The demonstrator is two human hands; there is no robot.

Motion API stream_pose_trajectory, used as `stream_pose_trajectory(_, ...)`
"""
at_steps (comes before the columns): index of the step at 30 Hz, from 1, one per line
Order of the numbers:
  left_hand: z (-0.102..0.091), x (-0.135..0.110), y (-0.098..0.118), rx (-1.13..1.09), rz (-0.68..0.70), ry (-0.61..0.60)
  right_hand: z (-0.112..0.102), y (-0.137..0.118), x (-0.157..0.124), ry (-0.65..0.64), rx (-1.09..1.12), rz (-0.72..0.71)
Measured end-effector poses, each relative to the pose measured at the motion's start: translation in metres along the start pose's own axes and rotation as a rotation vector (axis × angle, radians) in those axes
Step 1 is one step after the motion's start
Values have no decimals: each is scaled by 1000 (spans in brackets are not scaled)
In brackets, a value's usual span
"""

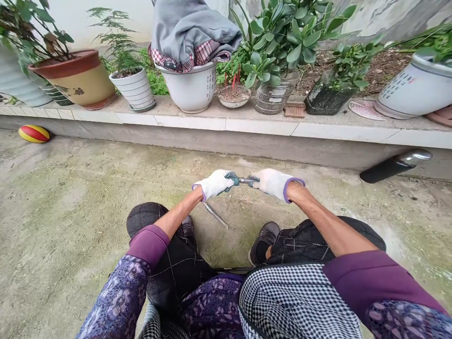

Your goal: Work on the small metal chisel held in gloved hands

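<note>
Facing row of potted plants point(190, 84) on ledge point(247, 123) at 12 o'clock; gloved left hand point(213, 183) and right hand point(273, 182) both clamped on small metal tool point(245, 180) betw. them, above concrete floor point(70, 197), ctr frame.

Both hands wear white knitted cloth gloves, the left hand point(214, 183) and the right hand point(273, 182), with purple cuffs and a matt weave. Between them is a thin metal rod point(246, 180), dull grey with a faint shine. The concrete floor point(77, 197) looks rough, stained and mossy. On the tiled ledge point(197, 121) stand a glossy white ceramic pot point(192, 87) and a matt terracotta pot point(76, 77). Soft grey cloth point(192, 28) lies over the white one.
</note>
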State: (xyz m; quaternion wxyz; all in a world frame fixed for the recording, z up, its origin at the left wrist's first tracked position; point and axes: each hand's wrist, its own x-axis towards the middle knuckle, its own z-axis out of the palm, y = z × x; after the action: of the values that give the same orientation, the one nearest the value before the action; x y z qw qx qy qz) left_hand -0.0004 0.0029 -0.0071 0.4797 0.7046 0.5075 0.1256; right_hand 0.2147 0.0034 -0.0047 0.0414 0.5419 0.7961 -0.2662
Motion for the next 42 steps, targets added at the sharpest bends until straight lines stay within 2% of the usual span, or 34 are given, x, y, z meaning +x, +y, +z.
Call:
stream_pose_trajectory(4,0,1,4,-179,30,57,-12,5,5,163,-109,76)
stream_pose_trajectory(10,1,-2,6,-308,37,26,-19,8,10,324,-202,137)
stream_pose_trajectory(13,0,-7,9,-328,51,18,-22,9,12,427,-140,156)
stream_pose_trajectory(16,-3,-10,11,-337,48,9,-27,5,6,485,126,151)
stream_pose_trajectory(20,-7,-9,7,-329,43,-10,-33,-9,-18,356,711,95)
stream_pose_trajectory(22,-9,-7,3,-306,54,-3,-33,-15,-31,223,869,42)
stream_pose_trajectory(24,-11,-6,0,-252,85,4,-31,-18,-38,38,912,21)
stream_pose_trajectory(26,-13,-3,-2,-169,134,-12,-27,-17,-41,-144,879,25)
stream_pose_trajectory(28,-14,1,-5,-74,179,-21,-23,-15,-39,-254,792,-6)
stream_pose_trajectory(33,-11,8,-10,142,204,3,-15,-12,-34,-337,557,-119)
stream_pose_trajectory(38,-12,2,-8,244,178,19,-9,-18,-25,-323,343,-46)
stream_pose_trajectory(40,-12,0,-7,272,186,20,-5,-17,-17,-264,192,-7)
stream_pose_trajectory(42,-11,0,-5,276,193,30,-4,-14,-9,-151,33,-10)
